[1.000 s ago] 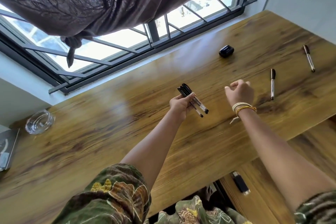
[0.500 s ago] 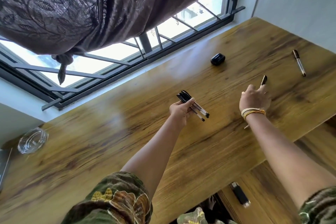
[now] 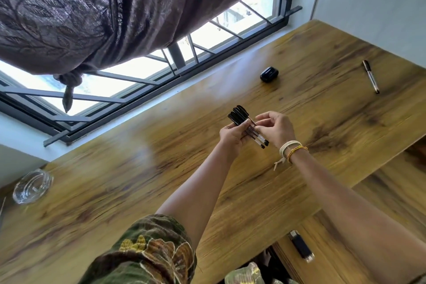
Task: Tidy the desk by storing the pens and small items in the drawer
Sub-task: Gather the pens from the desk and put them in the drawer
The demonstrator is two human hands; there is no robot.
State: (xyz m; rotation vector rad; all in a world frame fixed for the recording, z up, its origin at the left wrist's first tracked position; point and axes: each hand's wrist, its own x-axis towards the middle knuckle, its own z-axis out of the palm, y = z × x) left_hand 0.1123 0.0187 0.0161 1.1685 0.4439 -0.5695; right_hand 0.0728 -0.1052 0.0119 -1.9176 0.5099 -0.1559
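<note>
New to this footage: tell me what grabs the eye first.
Mid-desk, both hands meet on a bundle of pens: the left hand holds it and the right hand touches it. One pen lies far right, a black case near the window, and a curtain hangs above.

Above the middle of the tabletop (image 3: 138, 180) the left hand (image 3: 232, 135) and right hand (image 3: 275, 130) met around a bundle of pens (image 3: 249, 129). Beyond them, nearer the window (image 3: 207, 37), sat a small case (image 3: 269, 74); far right lay a lone pen (image 3: 371, 76). An ashtray (image 3: 32, 185) sat far left. Below the near edge, a lighter (image 3: 302, 246) lay in the drawer (image 3: 368, 226).
</note>
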